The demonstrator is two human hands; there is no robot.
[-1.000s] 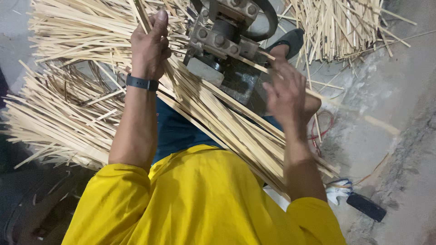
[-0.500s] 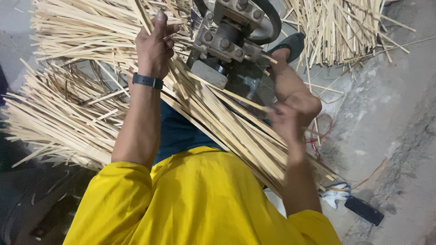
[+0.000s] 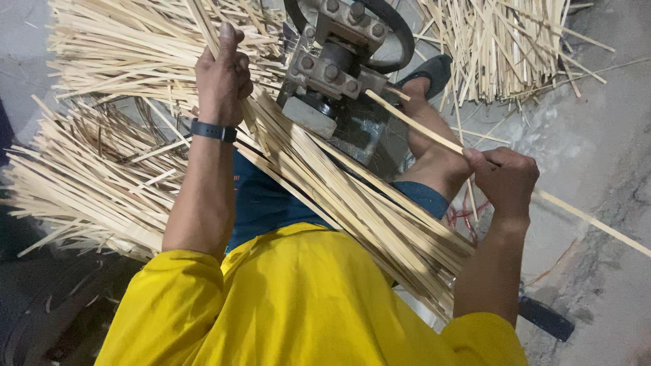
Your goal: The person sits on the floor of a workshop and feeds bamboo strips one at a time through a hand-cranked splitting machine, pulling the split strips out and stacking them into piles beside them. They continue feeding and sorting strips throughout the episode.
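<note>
At the far left a loose heap of pale bamboo strips (image 3: 81,183) lies fanned out over the floor, with more of the same stacked above it towards the top edge. Next comes the left hand (image 3: 222,71), raised and closed in a fist around a single strip (image 3: 203,24) that stands up out of it, thumb on top; a dark wristband (image 3: 213,130) circles the wrist below. From under that hand a thick bundle of strips (image 3: 352,203) runs slantwise down across the person's lap, over the blue trousers and past the yellow shirt (image 3: 305,305). Just right of the left hand sits a grey metal machine (image 3: 332,64) with bolted plates and a dark curved wheel guard behind it. A long thin strip (image 3: 420,125) leads out of the machine down to the right hand (image 3: 505,179), which is shut tight on it; the strip carries on past the fist towards the right edge. Beyond the machine the person's foot in a dark sandal (image 3: 427,74) rests on the floor, and another pile of strips (image 3: 502,47) lies at the upper right on grey concrete
</note>
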